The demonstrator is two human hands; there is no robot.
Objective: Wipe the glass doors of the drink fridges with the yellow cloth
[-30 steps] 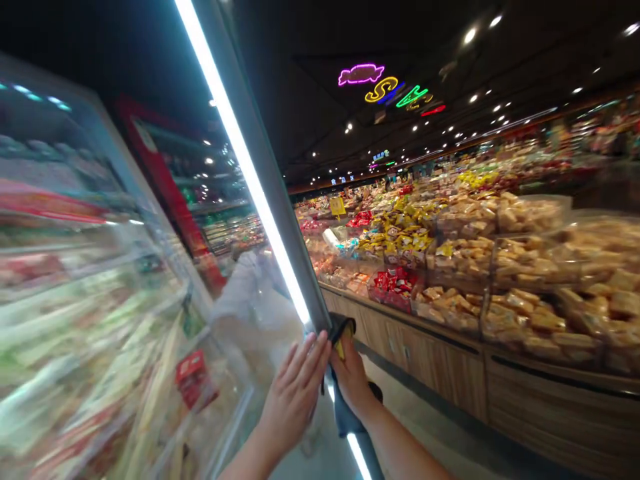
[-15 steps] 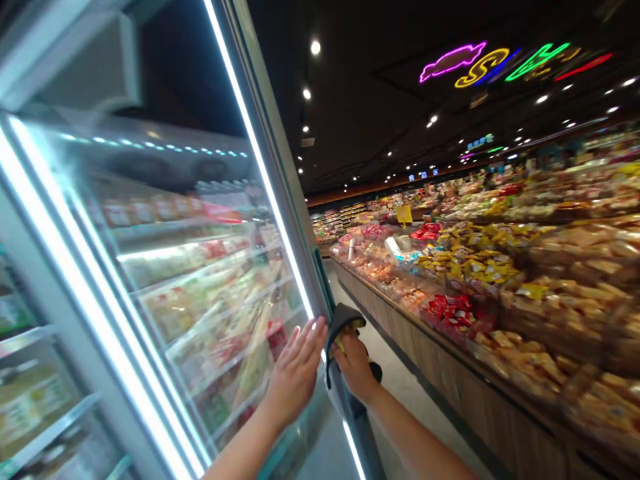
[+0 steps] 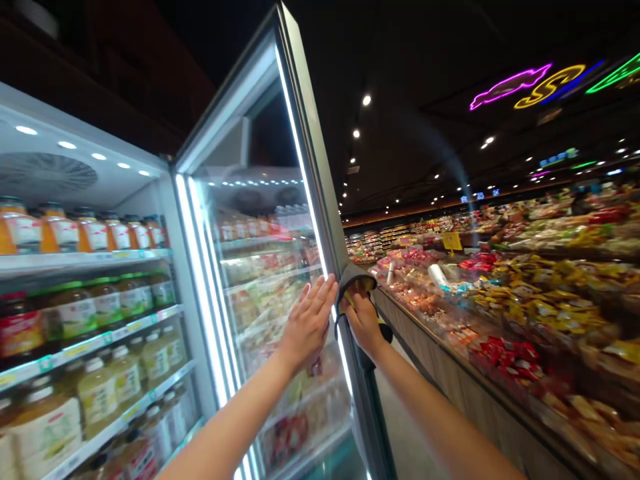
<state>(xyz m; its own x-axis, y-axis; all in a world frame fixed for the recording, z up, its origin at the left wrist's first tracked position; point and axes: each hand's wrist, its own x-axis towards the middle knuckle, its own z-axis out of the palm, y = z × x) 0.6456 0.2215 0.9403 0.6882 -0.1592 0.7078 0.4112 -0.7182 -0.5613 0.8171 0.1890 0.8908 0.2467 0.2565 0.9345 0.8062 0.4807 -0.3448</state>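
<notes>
A glass fridge door (image 3: 270, 267) stands open in front of me, lit along its edges. My left hand (image 3: 309, 323) lies flat on the glass near the door's outer edge, fingers together. My right hand (image 3: 363, 320) grips a dark cloth with a yellow patch (image 3: 354, 280) against the door's edge, at the black handle (image 3: 373, 347). Through the glass I see blurred shelves of packaged food.
The open fridge at left holds shelves of orange and pale juice bottles (image 3: 95, 233). A long wooden counter of packaged snacks (image 3: 500, 313) runs along the right, with an aisle floor (image 3: 400, 413) between it and the door. Neon signs (image 3: 530, 83) hang overhead.
The view has swung left, bringing the fridge shelves with bottles into sight. The door has turned relative to me. Both hands keep their places on the door edge.
</notes>
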